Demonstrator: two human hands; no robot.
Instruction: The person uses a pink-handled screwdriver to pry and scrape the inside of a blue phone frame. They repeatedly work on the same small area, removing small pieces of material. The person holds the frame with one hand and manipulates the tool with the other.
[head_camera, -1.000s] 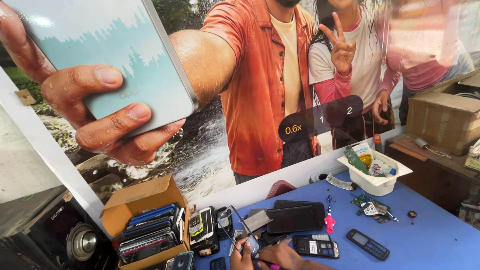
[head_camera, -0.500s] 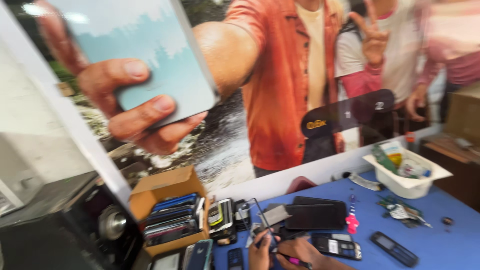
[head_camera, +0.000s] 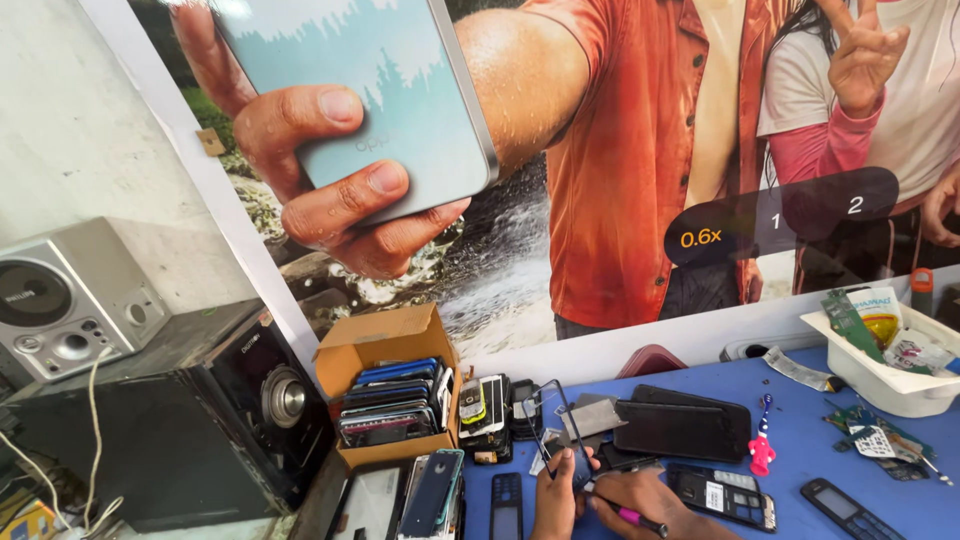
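head view: pink-tipped tool (head_camera: 628, 515) pointing left

Matt blue tabletop (head_camera: 850, 460), smooth. Brown corrugated cardboard box (head_camera: 385, 345), rough paper. Glossy black glass phone frame (head_camera: 545, 425). Silver plastic speaker (head_camera: 70, 300), satin. White plastic tray (head_camera: 880, 375), shiny-ish.

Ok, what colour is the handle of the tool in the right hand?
Pink, as far as the head view shows; the tool lies in the right hand.
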